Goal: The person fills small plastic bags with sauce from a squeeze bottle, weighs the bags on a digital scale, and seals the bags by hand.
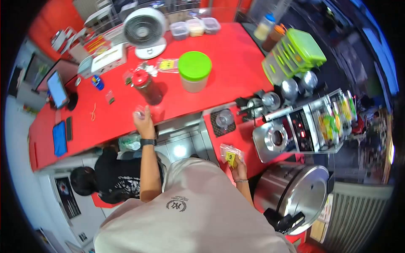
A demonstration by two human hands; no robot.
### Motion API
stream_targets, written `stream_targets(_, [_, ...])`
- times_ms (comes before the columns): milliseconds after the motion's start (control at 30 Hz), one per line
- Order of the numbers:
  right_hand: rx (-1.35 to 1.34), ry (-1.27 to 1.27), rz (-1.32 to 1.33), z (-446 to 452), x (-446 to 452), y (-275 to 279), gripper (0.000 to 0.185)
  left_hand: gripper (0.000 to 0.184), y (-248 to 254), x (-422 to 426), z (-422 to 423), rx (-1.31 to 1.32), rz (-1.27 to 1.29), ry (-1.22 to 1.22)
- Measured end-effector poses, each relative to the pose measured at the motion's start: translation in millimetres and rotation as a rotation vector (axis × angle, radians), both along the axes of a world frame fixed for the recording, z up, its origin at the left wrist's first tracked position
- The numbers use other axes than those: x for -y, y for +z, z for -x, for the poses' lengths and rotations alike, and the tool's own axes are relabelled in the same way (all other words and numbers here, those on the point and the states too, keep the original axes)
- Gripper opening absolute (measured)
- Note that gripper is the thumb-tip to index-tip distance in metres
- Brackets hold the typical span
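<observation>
While pinching yellow-labelled packet (pixel 230 158) in right hand (pixel 239 169) near steel pot (pixel 276 183), holding left hand (pixel 144 124) well apart, near red-lidded bottle (pixel 148 89); cannot tell if gripping anything. Apparently handling packet, calling next for steady pinch.

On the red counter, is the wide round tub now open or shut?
Shut: a green lid covers the whole top of the tub; how tightly, I cannot tell.

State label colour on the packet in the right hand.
Yellow label, best seen in the head view.
</observation>
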State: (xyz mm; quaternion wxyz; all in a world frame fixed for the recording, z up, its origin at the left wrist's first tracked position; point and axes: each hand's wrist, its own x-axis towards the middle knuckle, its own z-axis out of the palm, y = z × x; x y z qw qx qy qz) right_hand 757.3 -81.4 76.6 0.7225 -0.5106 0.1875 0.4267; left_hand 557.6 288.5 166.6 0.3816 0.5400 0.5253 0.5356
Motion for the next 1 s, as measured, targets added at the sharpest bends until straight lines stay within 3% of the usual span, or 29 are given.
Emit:
stream_targets(33, [-0.034,-0.079,0.039,7.7,15.1,-5.8,0.026,0.036,1.9,-12.1,-7.7,-0.007,0.003,-0.044])
stream_targets(100, [-0.076,-0.201,0.035,23.7,34.2,-11.2,0.028,0.058,3.8,-39.9,-20.6,-0.418,-0.595,0.150])
stream_targets(133, [-0.107,-0.286,0.033,31.1,44.7,-13.6,0.030,0.058,0.7,-50.0,-24.5,-0.407,-0.608,0.095])
stream_targets(200, [-0.109,-0.399,0.038,38.5,58.3,-26.0,0.034,0.081,-14.4,-71.3,-39.6,-0.133,-0.483,-0.045])
stream_targets(267, [-0.085,-0.388,-0.015,46.8,73.2,-57.0,0.036,0.072,-22.1,-75.8,-49.7,-0.197,-0.446,0.022])
stream_targets(333, [-0.080,-0.314,-0.139,51.6,71.2,-34.0,0.036,0.054,-5.1,-65.8,-58.8,-0.081,-0.445,-0.112])
stream_targets(400, [-0.096,-0.376,-0.106,67.4,81.6,-63.6,0.032,0.047,-5.8,-66.1,-59.8,-0.143,-0.511,-0.080])
stream_targets(467, [-0.078,-0.261,0.060,79.1,91.1,-51.4,0.033,0.042,-12.4,-68.6,-55.4,-0.240,-0.549,0.017])
stream_targets(500, [-0.076,-0.271,0.089,92.7,102.7,-67.3,0.029,0.060,-36.6,-87.7,-43.8,-0.314,-0.466,0.018])
stream_targets(533, [-0.083,-0.292,0.102,102.1,113.6,-64.2,0.028,0.077,-1.2,-44.4,-54.5,-0.325,-0.419,0.038])
stream_targets(567, [-0.086,-0.307,0.121,111.5,129.5,-60.7,0.028,0.087,-2.3,-37.7,-51.1,-0.394,-0.423,0.006])
stream_targets(600, [-0.087,-0.308,0.139,122.9,147.2,-59.3,0.027,0.085,-1.6,-21.8,-51.1,-0.520,-0.359,0.050])
stream_targets(667, [-0.094,-0.438,0.107,149.4,181.5,-54.3,0.030,0.083,-12.9,-1.1,-47.6,-0.530,-0.344,-0.082])
stream_targets(700, [-0.144,-0.425,0.245,156.5,196.7,-19.1,0.032,0.081,-6.1,27.0,-50.9,-0.526,-0.358,-0.173])
stream_targets(733, [-0.180,-0.426,0.296,171.7,220.7,-19.0,0.033,0.079,0.1,53.5,-54.2,-0.521,-0.371,-0.258])
stream_targets(767, [-0.129,-0.546,0.180,187.7,240.2,-15.5,0.029,0.077,-9.2,69.1,-54.0,-0.362,-0.429,-0.461])
stream_targets(800, [-0.144,-0.560,0.239,203.4,267.5,-14.9,0.028,0.079,22.1,120.3,-61.4,-0.374,-0.311,-0.597])
stream_targets(833, [-0.120,-0.556,0.237,223.8,304.9,-31.7,0.027,0.082,14.0,143.4,-62.3,-0.263,-0.291,-0.740])
stream_targets(867, [-0.175,-0.645,0.303,229.9,327.1,-13.6,0.022,0.084,5.5,165.0,-61.1,-0.150,-0.270,-0.877])
stream_targets(967, [0.009,-0.869,0.402,241.4,413.5,-21.2,0.013,0.093,12.6,262.7,-51.9,-0.252,-0.257,-1.042])
stream_targets(1000, [0.010,-0.945,0.393,237.8,447.3,-32.9,0.025,0.097,3.8,287.7,-46.7,-0.305,-0.259,-1.085])
